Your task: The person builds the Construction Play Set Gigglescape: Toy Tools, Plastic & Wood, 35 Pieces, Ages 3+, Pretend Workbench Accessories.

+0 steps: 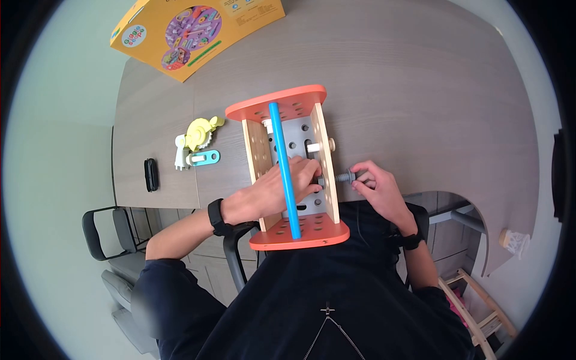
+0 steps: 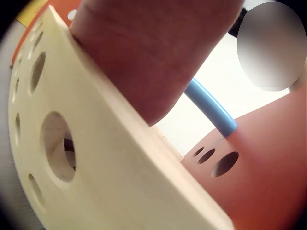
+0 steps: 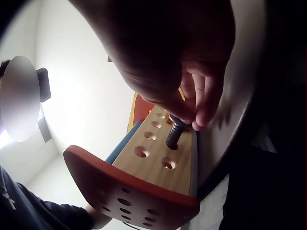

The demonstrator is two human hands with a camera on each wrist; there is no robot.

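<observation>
A toy toolbox has orange ends [image 1: 300, 231], two pale wooden side panels [image 1: 329, 162] with holes, and a blue rod [image 1: 282, 162] across its top. My right hand [image 1: 381, 189] pinches the head of a grey bolt [image 3: 175, 134], whose ridged shank enters a hole in the right panel. My left hand [image 1: 282, 186] reaches over the left panel and under the rod. Its thumb and finger pinch a small grey piece [image 1: 321, 182] at the right panel's inner face, mostly hidden by the fingers. Farther along that panel, a wooden peg [image 1: 313, 147] passes through.
Left of the toolbox lie a yellow toy piece [image 1: 199, 133], a white piece [image 1: 180, 151] and a turquoise strip [image 1: 208, 157]. A black case [image 1: 151, 174] lies near the table's left edge. At the back stands a yellow box [image 1: 243, 30]. The table [image 1: 420, 96] has a curved front edge.
</observation>
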